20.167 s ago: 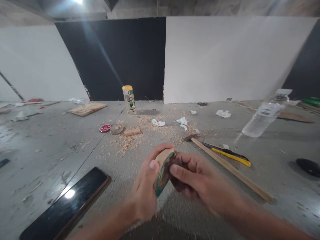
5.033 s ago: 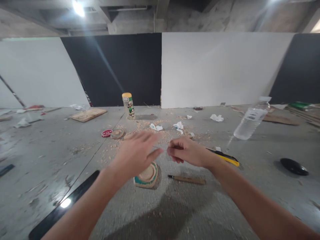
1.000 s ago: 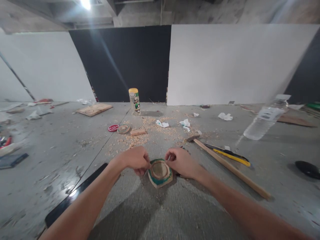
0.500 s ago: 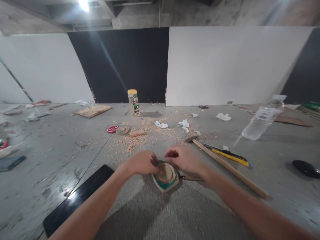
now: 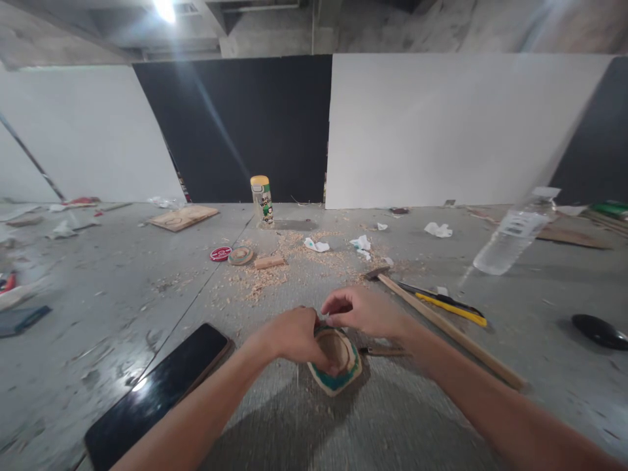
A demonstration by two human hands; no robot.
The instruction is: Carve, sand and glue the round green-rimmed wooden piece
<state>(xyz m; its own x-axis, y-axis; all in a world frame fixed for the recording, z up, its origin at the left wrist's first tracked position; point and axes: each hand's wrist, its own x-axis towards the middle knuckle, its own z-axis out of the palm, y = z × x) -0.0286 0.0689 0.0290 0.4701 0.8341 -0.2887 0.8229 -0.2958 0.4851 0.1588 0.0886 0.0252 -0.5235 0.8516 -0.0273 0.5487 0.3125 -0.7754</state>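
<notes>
Head view: 2 bare hands are working over a wooden block (image 5: 335, 384), which is sitting near the middle of the gray surface (image 5: 275, 418). The block is showing a round hollow and a green band. The left hand (image 5: 297, 335) is touching its left side, with the thumb lying over the hollow; whether this hand is gripping the block cannot be told. The right hand (image 5: 367, 313) is hovering by the far edge with fingers curled; whether it is pinching anything small cannot be told.

To the right of the block, a wood-handled tool (image 5: 383, 351) is lying just beside it, its far end passing under the right forearm. Further right, a hammer (image 5: 441, 323) is lying diagonally next to a yellow knife (image 5: 451, 309). To the left, a phone (image 5: 157, 392) is lying face up. Beyond the hands, shavings (image 5: 262, 281) are surrounding a short wood piece (image 5: 269, 261). A yellow-capped cup (image 5: 261, 201) is standing behind, and a clear bottle (image 5: 515, 234) is standing at far right.
</notes>
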